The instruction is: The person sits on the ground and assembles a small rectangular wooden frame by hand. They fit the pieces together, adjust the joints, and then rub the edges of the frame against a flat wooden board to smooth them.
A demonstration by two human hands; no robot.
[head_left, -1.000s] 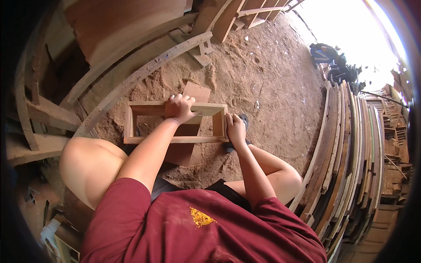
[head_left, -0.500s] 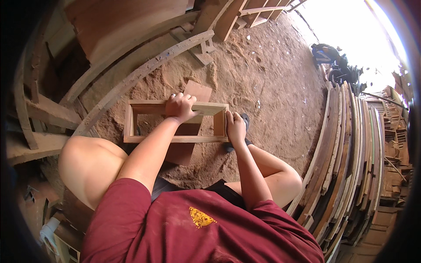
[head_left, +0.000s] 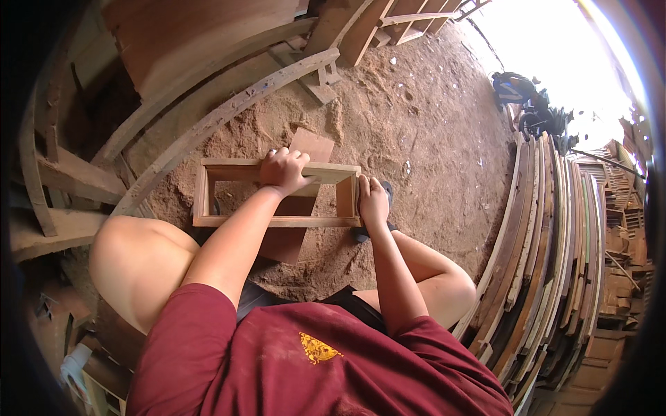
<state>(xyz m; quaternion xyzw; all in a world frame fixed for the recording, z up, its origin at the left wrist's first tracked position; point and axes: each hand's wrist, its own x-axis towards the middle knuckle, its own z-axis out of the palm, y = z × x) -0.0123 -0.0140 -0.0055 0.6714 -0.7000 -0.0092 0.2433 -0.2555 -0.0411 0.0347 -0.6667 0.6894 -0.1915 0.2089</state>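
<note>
A rectangular wooden frame (head_left: 236, 222), open through its middle, is in front of me above the dusty ground. My left hand (head_left: 283, 171) is closed over its far rail, the knuckles up. At the frame's right end my right hand (head_left: 374, 200) is closed against the short side. Its fingers are bent, and whether a small thing sits in them is hidden. Beneath the frame lies a flat brown board (head_left: 312, 145), showing past the far rail and again on the near side.
Long wooden planks (head_left: 534, 249) are stacked at my right. A curved wooden rail (head_left: 229, 111) and a large panel (head_left: 201, 41) stand at the left. Shelf-like woodwork (head_left: 395, 24) is at the back. A motorcycle (head_left: 531, 114) stands at the far right, near bright light.
Both hands keep their places on the wooden frame. Only a very slight shift of the whole view shows.
</note>
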